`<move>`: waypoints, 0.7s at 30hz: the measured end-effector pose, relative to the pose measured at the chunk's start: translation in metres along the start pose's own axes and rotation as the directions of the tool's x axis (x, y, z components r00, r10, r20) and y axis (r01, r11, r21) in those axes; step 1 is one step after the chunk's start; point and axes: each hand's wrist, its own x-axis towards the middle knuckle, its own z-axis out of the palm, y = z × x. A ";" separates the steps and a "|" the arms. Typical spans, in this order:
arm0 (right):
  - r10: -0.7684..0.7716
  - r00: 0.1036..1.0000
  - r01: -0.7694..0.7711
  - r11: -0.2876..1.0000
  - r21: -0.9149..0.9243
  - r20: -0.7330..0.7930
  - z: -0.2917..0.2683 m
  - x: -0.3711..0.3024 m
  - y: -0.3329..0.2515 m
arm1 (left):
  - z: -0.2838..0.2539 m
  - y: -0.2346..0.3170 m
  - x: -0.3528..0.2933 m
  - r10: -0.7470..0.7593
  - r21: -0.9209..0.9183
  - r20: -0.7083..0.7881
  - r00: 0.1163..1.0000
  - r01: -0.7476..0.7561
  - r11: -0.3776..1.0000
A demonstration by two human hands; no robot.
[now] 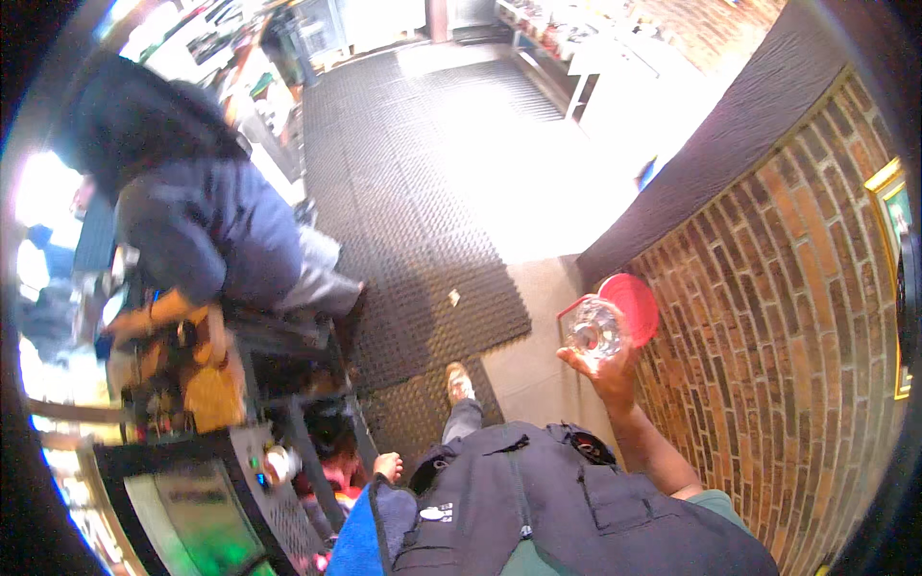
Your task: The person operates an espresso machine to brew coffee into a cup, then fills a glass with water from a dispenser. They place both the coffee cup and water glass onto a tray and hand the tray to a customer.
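Observation:
My right hand [612,376] is raised at the right, its fingers wrapped round a clear drinking glass [588,334]. Light glints off the glass, and reddish colour shows through its middle. A round red object [636,305] is just behind it, low by the brick wall. Lower down at the left, my left hand [389,468] hangs near my body with its fingers curled in; I see nothing in it. Blue and dark cloth [370,528] covers that arm. I cannot tell whether the cloth is a sleeve or hangs over the arm.
A person [206,211] bends over a cluttered counter at the left. A black-framed appliance [187,509] stands at the lower left. Dark rubber matting [413,192] runs ahead, with a small pale scrap [453,299] on it. The brick wall [768,317] bounds the right side.

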 end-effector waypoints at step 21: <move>0.094 0.992 -0.092 0.995 -0.026 0.090 0.211 0.624 0.074 | 0.128 0.669 0.185 0.325 0.821 0.489 0.810 -0.553 0.143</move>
